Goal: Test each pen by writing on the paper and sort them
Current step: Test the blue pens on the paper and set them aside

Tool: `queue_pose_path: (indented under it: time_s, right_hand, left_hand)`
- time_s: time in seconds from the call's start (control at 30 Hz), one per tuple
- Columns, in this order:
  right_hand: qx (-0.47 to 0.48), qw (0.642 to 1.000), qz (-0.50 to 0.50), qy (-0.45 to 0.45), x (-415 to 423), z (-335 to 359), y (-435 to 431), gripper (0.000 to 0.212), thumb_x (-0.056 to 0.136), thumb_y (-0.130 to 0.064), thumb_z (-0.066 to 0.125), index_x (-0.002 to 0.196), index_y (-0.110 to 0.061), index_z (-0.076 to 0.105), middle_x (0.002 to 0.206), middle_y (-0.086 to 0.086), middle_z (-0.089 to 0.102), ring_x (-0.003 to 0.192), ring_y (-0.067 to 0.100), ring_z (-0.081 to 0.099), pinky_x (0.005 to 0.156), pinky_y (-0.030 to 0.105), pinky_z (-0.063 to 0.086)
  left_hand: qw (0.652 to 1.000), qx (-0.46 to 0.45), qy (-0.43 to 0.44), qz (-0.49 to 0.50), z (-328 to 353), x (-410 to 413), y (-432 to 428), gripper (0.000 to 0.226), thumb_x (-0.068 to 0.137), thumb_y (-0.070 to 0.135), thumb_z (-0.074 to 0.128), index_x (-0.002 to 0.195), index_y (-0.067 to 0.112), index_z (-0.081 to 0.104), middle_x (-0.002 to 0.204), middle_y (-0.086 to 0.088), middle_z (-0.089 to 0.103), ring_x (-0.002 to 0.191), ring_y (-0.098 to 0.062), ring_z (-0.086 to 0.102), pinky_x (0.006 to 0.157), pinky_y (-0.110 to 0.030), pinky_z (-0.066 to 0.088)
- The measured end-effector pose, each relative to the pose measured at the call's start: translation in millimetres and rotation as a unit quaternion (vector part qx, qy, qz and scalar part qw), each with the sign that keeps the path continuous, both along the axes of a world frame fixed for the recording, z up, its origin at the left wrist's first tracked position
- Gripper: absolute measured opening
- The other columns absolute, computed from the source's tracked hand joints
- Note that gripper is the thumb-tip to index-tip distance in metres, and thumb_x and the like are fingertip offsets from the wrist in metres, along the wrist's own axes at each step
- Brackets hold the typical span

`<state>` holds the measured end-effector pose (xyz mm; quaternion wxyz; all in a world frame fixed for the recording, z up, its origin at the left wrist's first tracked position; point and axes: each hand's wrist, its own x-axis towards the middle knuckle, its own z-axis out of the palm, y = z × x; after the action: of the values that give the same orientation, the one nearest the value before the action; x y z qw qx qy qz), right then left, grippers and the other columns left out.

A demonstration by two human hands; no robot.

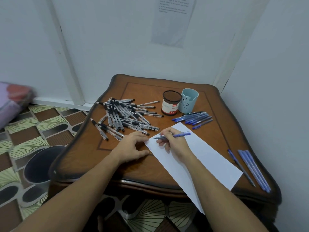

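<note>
The right hand [173,144] is gripping a blue pen [182,134], fingers curled round its barrel, and is holding it low and nearly flat over the far end of the paper [209,163], tip pointing toward the left hand [132,148]. That hand is resting on the table [87,153] with loosely curled fingers, holding nothing, its fingertips sitting at the paper's edge. Whether the tip is touching the sheet is too small to tell. To test well, the person is probably needing to raise the barrel steeper, press the sheet flat with the left fingers, and draw a short firm stroke clear of the edge. Beyond the left hand a pile of clear pens [123,116] is lying; beyond the right hand a row of blue pens [194,119] is lying before a mesh holder [171,102] and a blue cup [189,102]; outside the right forearm a few more blue pens [250,166] are lying.
</note>
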<state>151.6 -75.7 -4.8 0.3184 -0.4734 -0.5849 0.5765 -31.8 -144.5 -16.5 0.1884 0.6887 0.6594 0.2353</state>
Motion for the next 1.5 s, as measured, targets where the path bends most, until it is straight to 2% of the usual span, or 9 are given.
queue_pose_path:
  time_s: [0.07, 0.17, 0.4, 0.67, 0.8, 0.97, 1.1, 1.2, 1.5]
  right_hand:
    - [0.036, 0.998, 0.028, -0.031, -5, -1, 0, 0.013, 0.096, -0.023, 0.062, 0.087, -0.014, 0.064, 0.077, 0.002, 0.072, 0.068, 0.010, 0.066, 0.053, 0.018, 0.048]
    - [0.084, 0.995, 0.026, -0.050, -13, -7, -4, 0.027, 0.088, -0.028, 0.073, 0.078, -0.006, 0.059, 0.070, 0.004, 0.067, 0.060, 0.004, 0.064, 0.059, 0.014, 0.050]
    - [0.132, 0.989, -0.028, -0.060, -18, -23, -6, 0.034, 0.085, -0.011, 0.071, 0.057, -0.011, 0.051, 0.056, 0.003, 0.053, 0.052, 0.002, 0.052, 0.050, 0.012, 0.042]
    - [0.140, 0.988, -0.006, -0.067, -16, -31, -5, 0.033, 0.080, -0.009, 0.069, 0.053, -0.013, 0.049, 0.053, -0.001, 0.047, 0.054, 0.004, 0.046, 0.052, 0.019, 0.039]
    - [0.140, 0.988, 0.001, -0.063, -15, -33, -5, 0.027, 0.080, -0.010, 0.069, 0.062, 0.002, 0.053, 0.057, 0.006, 0.048, 0.057, 0.005, 0.048, 0.056, 0.025, 0.041]
    - [0.139, 0.989, 0.007, -0.056, -15, -30, -6, 0.033, 0.081, -0.009, 0.069, 0.055, -0.012, 0.049, 0.053, -0.001, 0.046, 0.055, 0.003, 0.047, 0.052, 0.017, 0.039]
    - [0.137, 0.989, 0.010, -0.058, -16, -29, -7, 0.031, 0.080, -0.008, 0.068, 0.056, -0.010, 0.049, 0.057, 0.006, 0.047, 0.057, 0.006, 0.048, 0.054, 0.022, 0.040]
    - [0.130, 0.990, 0.001, -0.058, -15, -28, -6, 0.034, 0.080, -0.007, 0.067, 0.054, -0.013, 0.046, 0.054, 0.001, 0.044, 0.057, 0.008, 0.047, 0.055, 0.025, 0.039]
    - [0.143, 0.988, -0.008, -0.052, -15, -30, -5, 0.032, 0.081, -0.009, 0.067, 0.056, -0.013, 0.047, 0.056, 0.002, 0.046, 0.057, 0.006, 0.047, 0.055, 0.022, 0.039]
  left_hand:
    - [1.000, 0.015, 0.003, -0.004, -6, -1, -2, 0.047, 0.082, 0.038, 0.072, 0.125, 0.022, 0.064, 0.135, 0.008, 0.056, 0.134, -0.008, 0.038, 0.111, -0.027, 0.027]
    - [0.999, 0.035, 0.004, -0.005, -13, -1, -3, 0.043, 0.083, 0.036, 0.071, 0.123, 0.021, 0.066, 0.134, 0.008, 0.057, 0.129, -0.006, 0.042, 0.109, -0.024, 0.030]
    - [0.999, 0.053, -0.003, 0.007, -17, -1, -1, 0.040, 0.081, 0.038, 0.072, 0.118, 0.024, 0.069, 0.130, 0.011, 0.059, 0.123, -0.003, 0.047, 0.107, -0.025, 0.034]
    - [0.998, 0.067, -0.006, 0.013, -20, -1, 1, 0.037, 0.079, 0.033, 0.073, 0.114, 0.023, 0.070, 0.128, 0.010, 0.060, 0.119, -0.003, 0.050, 0.099, -0.017, 0.032]
    - [0.998, 0.068, -0.008, 0.014, -20, -1, 2, 0.036, 0.078, 0.034, 0.073, 0.113, 0.023, 0.071, 0.127, 0.010, 0.061, 0.119, -0.004, 0.051, 0.100, -0.019, 0.034]
    - [0.998, 0.064, -0.013, 0.017, -21, -2, 3, 0.036, 0.078, 0.034, 0.074, 0.111, 0.023, 0.071, 0.127, 0.010, 0.061, 0.118, -0.003, 0.050, 0.100, -0.020, 0.035]
    - [0.997, 0.067, -0.017, 0.018, -21, -2, 3, 0.035, 0.077, 0.034, 0.074, 0.110, 0.023, 0.072, 0.126, 0.010, 0.061, 0.117, -0.003, 0.051, 0.103, -0.024, 0.037]
    - [0.998, 0.063, -0.018, 0.018, -21, -2, 3, 0.034, 0.077, 0.035, 0.074, 0.110, 0.024, 0.072, 0.126, 0.010, 0.061, 0.117, -0.003, 0.050, 0.104, -0.028, 0.039]
    - [0.998, 0.063, -0.022, 0.018, -21, -2, 3, 0.034, 0.077, 0.036, 0.075, 0.108, 0.025, 0.072, 0.125, 0.011, 0.062, 0.117, -0.003, 0.051, 0.105, -0.031, 0.039]
